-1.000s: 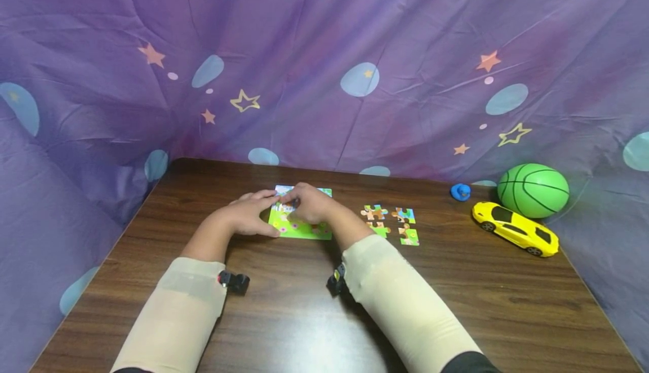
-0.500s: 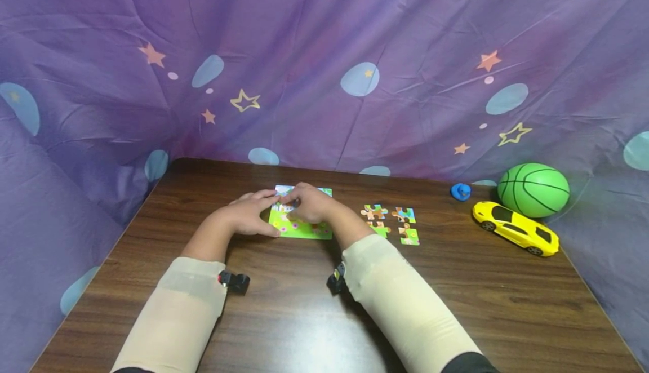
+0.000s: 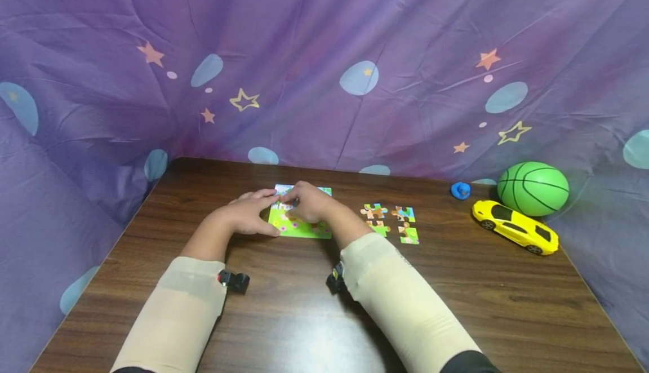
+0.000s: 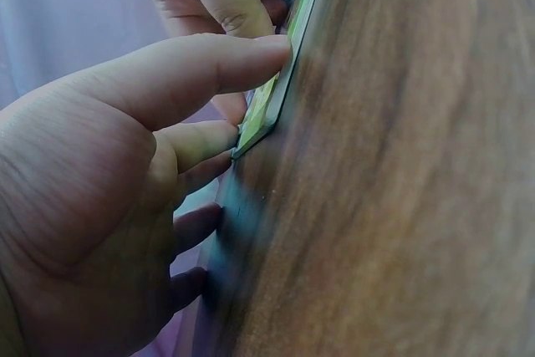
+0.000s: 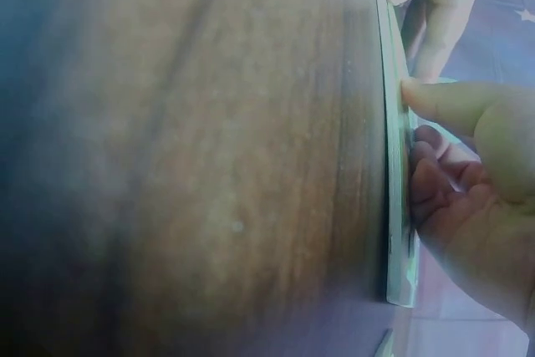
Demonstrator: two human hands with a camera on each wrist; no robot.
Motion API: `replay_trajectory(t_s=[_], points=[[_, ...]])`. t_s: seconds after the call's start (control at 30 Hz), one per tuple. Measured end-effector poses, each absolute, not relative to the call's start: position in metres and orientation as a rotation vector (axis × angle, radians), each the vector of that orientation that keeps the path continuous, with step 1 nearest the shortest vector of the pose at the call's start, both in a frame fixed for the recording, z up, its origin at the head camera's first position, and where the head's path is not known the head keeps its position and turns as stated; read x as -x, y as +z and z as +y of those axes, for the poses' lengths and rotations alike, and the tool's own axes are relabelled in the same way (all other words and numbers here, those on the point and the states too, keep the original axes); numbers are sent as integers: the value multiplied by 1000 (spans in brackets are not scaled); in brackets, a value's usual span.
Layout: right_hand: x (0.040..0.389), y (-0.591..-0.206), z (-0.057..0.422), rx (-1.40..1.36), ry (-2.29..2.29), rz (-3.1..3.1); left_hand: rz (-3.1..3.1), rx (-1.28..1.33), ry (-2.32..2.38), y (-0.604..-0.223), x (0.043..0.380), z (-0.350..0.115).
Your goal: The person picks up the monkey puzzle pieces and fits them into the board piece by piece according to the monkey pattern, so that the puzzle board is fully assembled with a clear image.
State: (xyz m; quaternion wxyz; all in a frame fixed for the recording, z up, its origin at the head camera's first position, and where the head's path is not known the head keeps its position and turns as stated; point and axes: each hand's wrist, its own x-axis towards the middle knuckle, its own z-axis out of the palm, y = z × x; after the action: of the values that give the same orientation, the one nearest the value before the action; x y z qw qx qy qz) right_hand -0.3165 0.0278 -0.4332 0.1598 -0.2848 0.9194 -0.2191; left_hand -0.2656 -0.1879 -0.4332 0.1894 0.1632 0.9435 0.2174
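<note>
A square puzzle board point(image 3: 299, 231), printed green and blue with small flowers, lies on the wooden table. My left hand point(image 3: 247, 216) spans its left side; the thumb point(image 4: 267, 54) touches the near edge and the fairly straight forefinger reaches the board's corner in the left wrist view. Over the middle of the board is my right hand point(image 3: 311, 204). Its thumb point(image 5: 430, 99) presses on the board's face, and the other fingers point(image 5: 430, 186) are curled close above it. The right hand covers much of the picture, and I cannot tell whether a puzzle piece is between its fingers.
Several loose puzzle pieces point(image 3: 408, 234) lie right of the board, beside my right wrist. Farther right are a yellow toy car point(image 3: 514, 227), a green ball point(image 3: 533, 189) and a small blue duck point(image 3: 461, 191). A purple curtain point(image 3: 314, 80) hangs behind the table point(image 3: 284, 305).
</note>
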Motion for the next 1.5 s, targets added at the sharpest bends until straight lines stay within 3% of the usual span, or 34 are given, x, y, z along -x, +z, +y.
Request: replay_trajectory(t_s=[0.97, 1.5], points=[[316, -429, 22, 822, -560, 2657, 2637, -468, 587, -430, 264, -187], [317, -428, 51, 717, -852, 2650, 2635, -433, 561, -431, 265, -185]])
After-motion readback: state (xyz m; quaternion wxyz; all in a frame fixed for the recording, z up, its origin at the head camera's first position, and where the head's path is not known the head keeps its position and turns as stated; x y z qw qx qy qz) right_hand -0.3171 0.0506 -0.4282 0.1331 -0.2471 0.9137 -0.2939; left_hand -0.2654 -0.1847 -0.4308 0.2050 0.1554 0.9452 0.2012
